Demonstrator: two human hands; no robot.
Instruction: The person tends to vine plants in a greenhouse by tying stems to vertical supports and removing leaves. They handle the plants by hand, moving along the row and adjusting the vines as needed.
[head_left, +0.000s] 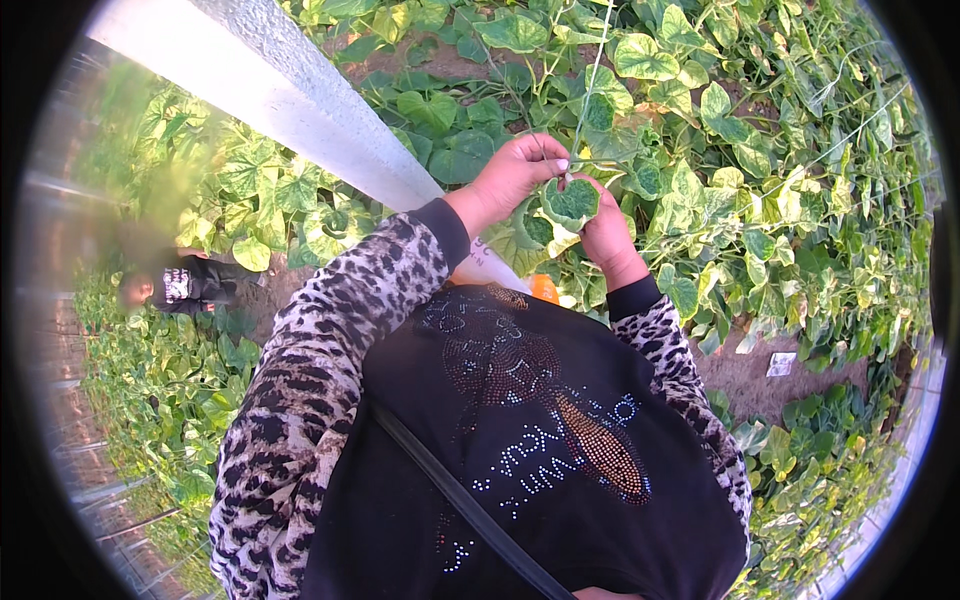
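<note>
Both of my hands meet at a climbing vine in front of my chest. My left hand pinches the thin vine stem with thumb and forefinger, where a white string comes down from above. Just to the right, my right hand is raised behind a curled green leaf; its fingers are partly hidden by the leaf, so its grip does not show. A second curled leaf hangs below my left hand.
A pale, broad post slants from the upper left towards my chest. Dense leafy vines stand ahead and on both sides. An orange object shows by my chest. Another person is in the row at far left. White packet lies on soil.
</note>
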